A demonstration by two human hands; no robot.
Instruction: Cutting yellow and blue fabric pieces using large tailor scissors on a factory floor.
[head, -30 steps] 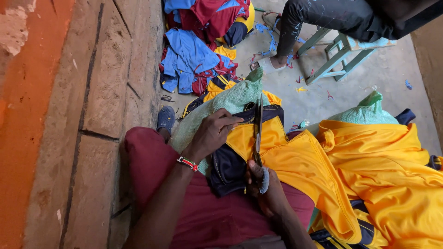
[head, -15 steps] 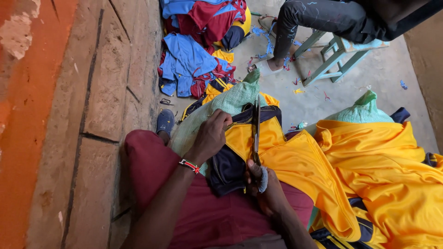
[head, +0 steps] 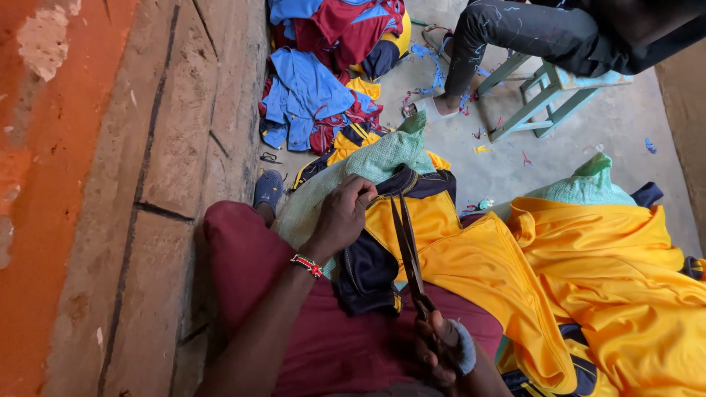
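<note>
— Yellow jersey cloth (head: 478, 265), shiny knit with navy trim (head: 368, 272), lies across my lap on the maroon trousers (head: 243, 257) and spills to my right over a heap of the same cloth. State of the hands?

— My left hand (head: 342, 217) is clenched on the navy collar edge, fingers (head: 360, 192) pinching it up against a green mesh sack (head: 382, 158). My right hand (head: 441, 349) is closed through the handles of the scissors (head: 408, 246); the blades point away from me along the seam between navy and yellow, nearly closed.

— Handling assessment?

— Judged light, soft and limp, with a slick face likely to slide and bunch. It would not hold a line unless kept taut, so the sound place to grip is the folded trim, just beside the blades, where the layers are thicker. The scissors are stiff and sharp; fingers are best kept clear of the blade path.

— Surroundings?

— Blue and red garments (head: 316, 95) are piled near the wall. Another person's leg (head: 485, 51) and a green stool (head: 544, 95) stand well apart on the floor.
</note>
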